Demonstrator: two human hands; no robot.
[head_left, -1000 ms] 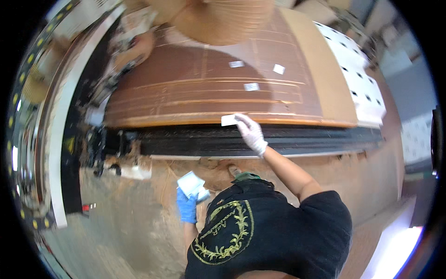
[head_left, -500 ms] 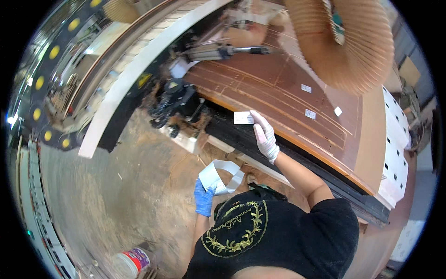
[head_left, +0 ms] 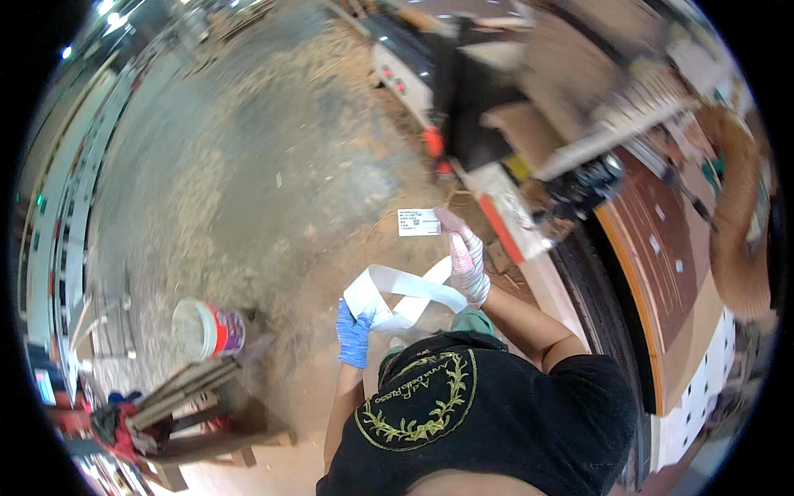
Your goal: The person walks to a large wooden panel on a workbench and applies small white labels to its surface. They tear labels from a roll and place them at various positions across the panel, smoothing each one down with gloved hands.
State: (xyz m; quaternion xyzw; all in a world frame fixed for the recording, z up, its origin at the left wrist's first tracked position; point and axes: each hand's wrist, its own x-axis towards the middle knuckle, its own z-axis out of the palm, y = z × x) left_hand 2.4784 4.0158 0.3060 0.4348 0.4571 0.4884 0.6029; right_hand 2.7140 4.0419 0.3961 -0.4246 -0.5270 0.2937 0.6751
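Observation:
My right hand (head_left: 468, 263), in a white and pink striped glove, pinches a small white printed label (head_left: 419, 222) by its right edge. The label is held up in front of me above the floor. In a blue glove, my left hand (head_left: 353, 335) grips a long white label strip (head_left: 364, 296). That strip loops and twists across toward my right wrist, with its far end partly hidden near the right hand.
At right stands a machine bed holding a brown panel (head_left: 657, 198), with labels lying on it. A ribbed hose (head_left: 736, 223) hangs over the panel. A white bucket (head_left: 194, 329) stands on the floor at left, near a wooden bench (head_left: 186, 442).
My view has swung left, so the machine and panel now sit farther right. The label remains in my right hand; the strip has opened from a ring into a longer twisted loop.

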